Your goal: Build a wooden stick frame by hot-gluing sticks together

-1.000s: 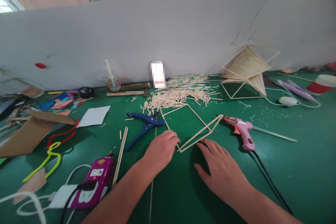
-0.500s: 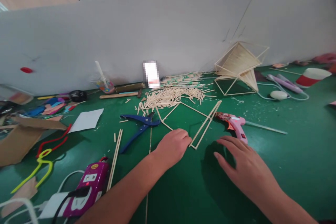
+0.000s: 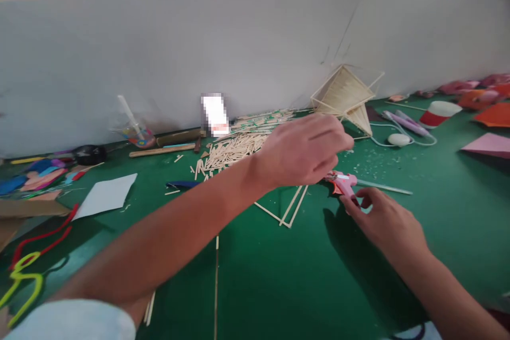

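Stick frame [image 3: 274, 216] partly hidden, phone screen [image 3: 215, 114] blurred

No lettering, label, brand, number or sign could be read; the small, upright, bright white rectangular panel [image 3: 215, 113] was pixelated

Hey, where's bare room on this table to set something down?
The green table is free on the near side of the stick frame, left of the right hand. Another free patch lies right of that hand, nearer than the pink sheet. It's crowded along the wall, around the stick pile, and left of the white paper.
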`<control>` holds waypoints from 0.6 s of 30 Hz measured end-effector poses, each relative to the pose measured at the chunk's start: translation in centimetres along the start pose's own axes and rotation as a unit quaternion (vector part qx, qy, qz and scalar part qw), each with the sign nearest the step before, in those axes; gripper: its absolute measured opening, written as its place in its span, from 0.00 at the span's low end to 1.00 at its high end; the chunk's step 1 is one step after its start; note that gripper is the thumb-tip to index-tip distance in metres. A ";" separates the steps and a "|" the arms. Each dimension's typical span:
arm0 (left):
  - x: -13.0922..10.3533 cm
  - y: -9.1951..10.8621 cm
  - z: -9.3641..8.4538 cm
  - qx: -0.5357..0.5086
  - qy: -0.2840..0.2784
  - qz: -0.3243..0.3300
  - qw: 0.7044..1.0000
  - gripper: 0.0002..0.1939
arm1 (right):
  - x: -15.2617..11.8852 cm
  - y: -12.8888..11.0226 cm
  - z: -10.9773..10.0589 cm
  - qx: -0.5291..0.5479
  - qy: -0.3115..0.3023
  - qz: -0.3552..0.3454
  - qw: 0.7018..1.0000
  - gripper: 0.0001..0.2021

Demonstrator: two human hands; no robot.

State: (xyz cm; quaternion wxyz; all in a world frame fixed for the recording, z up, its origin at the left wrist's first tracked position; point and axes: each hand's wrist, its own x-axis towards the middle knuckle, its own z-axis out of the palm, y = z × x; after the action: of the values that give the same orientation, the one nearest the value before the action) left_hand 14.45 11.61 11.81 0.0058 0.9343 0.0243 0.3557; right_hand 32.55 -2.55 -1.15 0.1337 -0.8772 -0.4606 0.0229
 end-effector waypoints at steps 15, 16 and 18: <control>-5.5 0.8 -1.6 -0.300 -0.021 -0.205 0.931 0.07 | 1.5 0.2 1.5 0.144 -0.017 0.086 0.986 0.13; -7.1 0.9 -1.1 -0.328 -0.049 -0.263 0.906 0.05 | 1.4 0.2 1.3 0.167 -0.014 0.099 0.981 0.13; -9.8 1.0 0.1 -0.395 -0.077 -0.380 0.833 0.04 | 1.1 0.2 0.9 0.226 -0.014 0.129 0.966 0.14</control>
State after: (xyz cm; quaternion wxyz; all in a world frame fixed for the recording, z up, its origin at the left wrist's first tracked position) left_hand 7.22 10.12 5.24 0.5111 0.7938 0.2344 0.2318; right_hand 33.19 -1.56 -2.01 0.3180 -0.8757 -0.3286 0.1552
